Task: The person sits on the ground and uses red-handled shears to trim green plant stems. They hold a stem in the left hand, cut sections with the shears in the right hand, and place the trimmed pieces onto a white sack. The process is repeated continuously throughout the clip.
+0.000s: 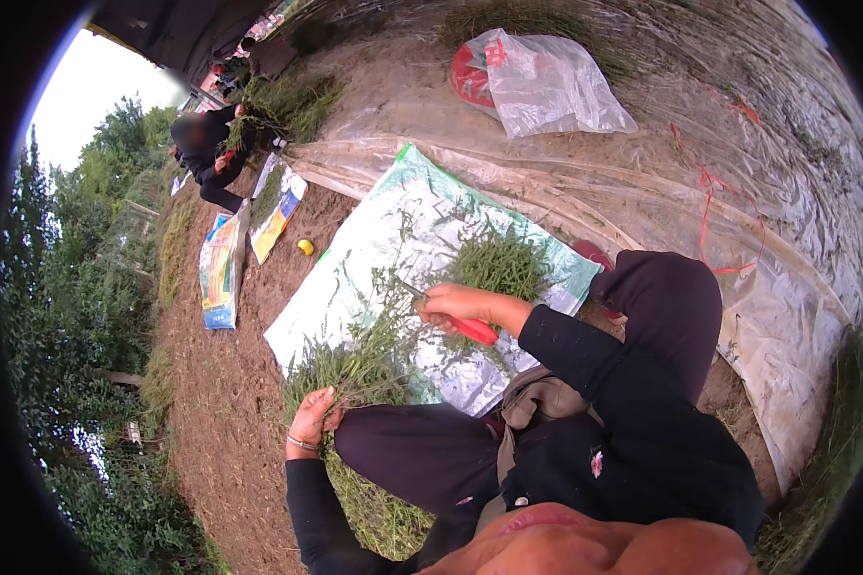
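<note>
My left hand [311,419], with a bracelet at its wrist, is closed on the cut ends of a bunch of green leafy stems [360,369] beside my left knee. The bunch spreads over the near left edge of a white and green sheet [331,287]. Above the sheet's middle, my right hand [454,303] grips a red-handled cutting tool [477,332]. Its dark, narrow end points up and left, among the tips of the stems. A heap of small green sprigs [501,266] lies on the sheet just beyond my right hand.
More greenery [379,513] lies under my left leg. Brown soil [222,412] stretches left toward bushes. Farther off are printed sacks [222,268], a small yellow object [305,246] and another person [206,153] with plants. Plastic sheeting [662,201] with a clear bag [556,86] and red string [708,182] covers the right.
</note>
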`<state>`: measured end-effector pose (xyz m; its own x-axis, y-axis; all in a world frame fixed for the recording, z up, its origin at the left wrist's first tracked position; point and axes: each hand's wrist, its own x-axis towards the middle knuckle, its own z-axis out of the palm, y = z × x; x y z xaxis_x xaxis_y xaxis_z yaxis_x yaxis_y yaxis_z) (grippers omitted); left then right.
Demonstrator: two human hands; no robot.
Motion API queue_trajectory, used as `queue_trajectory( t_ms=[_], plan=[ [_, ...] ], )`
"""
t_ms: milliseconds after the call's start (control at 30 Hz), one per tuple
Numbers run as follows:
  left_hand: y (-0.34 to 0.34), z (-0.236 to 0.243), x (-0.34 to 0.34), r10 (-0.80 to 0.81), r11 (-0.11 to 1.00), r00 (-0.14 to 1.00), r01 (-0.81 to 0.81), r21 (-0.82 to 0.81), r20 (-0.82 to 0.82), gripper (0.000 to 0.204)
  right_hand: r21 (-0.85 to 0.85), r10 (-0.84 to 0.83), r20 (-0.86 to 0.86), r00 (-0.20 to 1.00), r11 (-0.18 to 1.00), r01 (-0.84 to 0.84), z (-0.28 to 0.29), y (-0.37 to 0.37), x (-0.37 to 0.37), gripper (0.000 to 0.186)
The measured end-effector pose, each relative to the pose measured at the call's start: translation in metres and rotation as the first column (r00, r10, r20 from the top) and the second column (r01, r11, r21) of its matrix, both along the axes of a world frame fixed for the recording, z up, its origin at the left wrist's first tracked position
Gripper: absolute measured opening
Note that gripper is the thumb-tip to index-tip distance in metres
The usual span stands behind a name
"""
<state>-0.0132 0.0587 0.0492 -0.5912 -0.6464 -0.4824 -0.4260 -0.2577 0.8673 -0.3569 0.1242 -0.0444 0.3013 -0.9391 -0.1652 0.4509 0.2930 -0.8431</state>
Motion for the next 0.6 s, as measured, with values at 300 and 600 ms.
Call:
queue_trajectory(
  t_ms=[300,600],
  plan=[
    [0.004,-0.001,0.004,0.029,1.0,0.999,-0.029,0.003,-0.014,0.035,0.03,0.003,0.107,0.994,1.0,-0.006,-0.002,0.0,0.008,0.018],
    [-0.003,-0.004,0.013,0.054,0.997,0.999,-0.054,0.051,-0.006,0.035,0.003,0.135,0.228,0.964,0.99,-0.139,-0.003,-0.003,0.003,0.017]
  ],
)
